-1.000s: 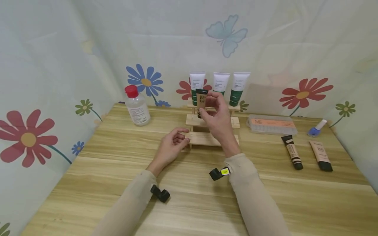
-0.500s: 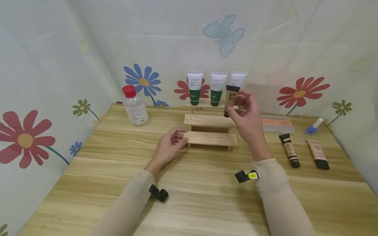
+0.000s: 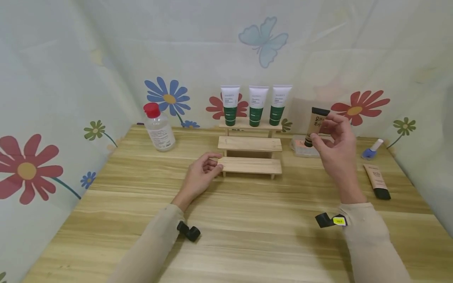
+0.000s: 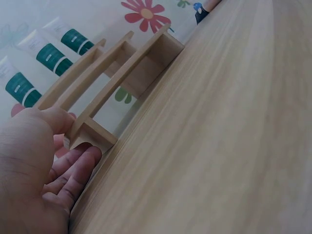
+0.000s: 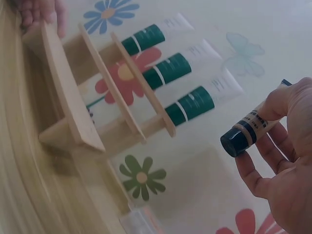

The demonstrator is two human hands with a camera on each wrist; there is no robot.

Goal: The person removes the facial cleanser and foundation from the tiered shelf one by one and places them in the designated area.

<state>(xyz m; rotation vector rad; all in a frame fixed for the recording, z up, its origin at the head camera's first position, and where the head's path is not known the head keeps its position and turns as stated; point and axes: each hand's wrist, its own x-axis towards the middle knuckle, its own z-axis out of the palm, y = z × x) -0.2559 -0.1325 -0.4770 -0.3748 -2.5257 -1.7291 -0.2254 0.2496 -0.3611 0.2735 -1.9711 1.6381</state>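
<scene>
My right hand (image 3: 337, 147) pinches a small tan cosmetic tube (image 3: 316, 125) between thumb and fingers, its black cap downward. It is off the table, right of the stand, overlapping the clear plastic box in the head view. The right wrist view shows the tube's dark cap end (image 5: 235, 141) jutting past the fingers. My left hand (image 3: 201, 173) grips the left end of the bottom step of a three-tier wooden stand (image 3: 249, 165), thumb on top and fingers curled by the leg (image 4: 95, 134). On the top tier stand three white-and-green tubes, the middle one (image 3: 257, 106) between the others.
Left of the stand is a clear bottle (image 3: 161, 133) with a red cap. On the right are the plastic box (image 3: 301, 151), a blue nail polish bottle (image 3: 369, 153) and a beige BB tube (image 3: 376, 181) lying flat. A patterned cloth (image 3: 198, 47) hangs behind the table.
My right hand has carried the tan tube from in front of the stand out to the right. It now covers the spot where another dark-banded tube lay. The left hand keeps its grip.
</scene>
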